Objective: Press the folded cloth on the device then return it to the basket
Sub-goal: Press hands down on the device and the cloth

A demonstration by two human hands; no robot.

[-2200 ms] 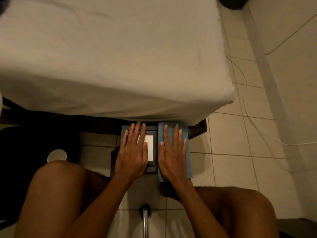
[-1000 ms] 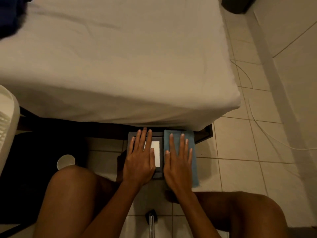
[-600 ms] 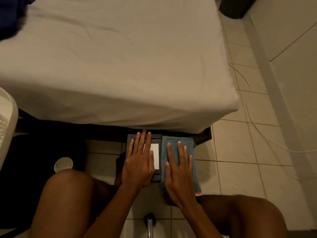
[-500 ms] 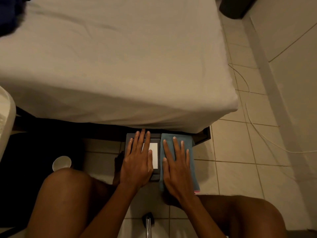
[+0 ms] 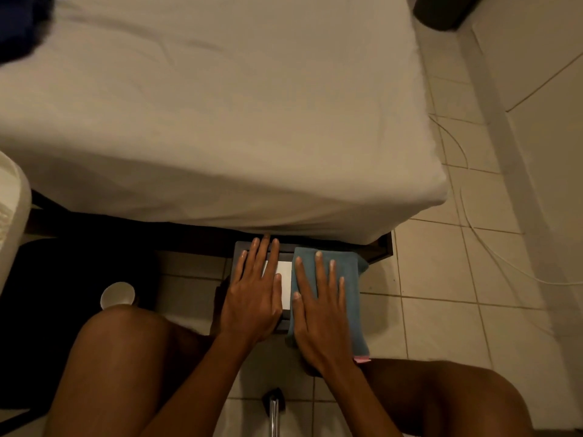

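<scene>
A dark flat device (image 5: 285,320) with a white panel (image 5: 284,283) lies on the floor at the bed's edge. A folded blue cloth (image 5: 351,288) covers its right half, a pink tag showing at its near corner. My right hand (image 5: 320,313) lies flat on the cloth, fingers spread. My left hand (image 5: 255,294) rests flat on the device's left half, fingers spread, partly over the white panel. A white basket (image 5: 11,216) shows only as a rim at the far left edge.
A bed with a white sheet (image 5: 220,105) overhangs the device from behind. My bare knees flank the hands. A small white cup (image 5: 117,294) sits on a dark mat at left. A white cable (image 5: 473,222) trails over the tiled floor at right. A metal rod (image 5: 273,411) stands between my legs.
Both hands stay flat in place; my right hand has slid slightly back and forth on the cloth. The view has shifted a little.
</scene>
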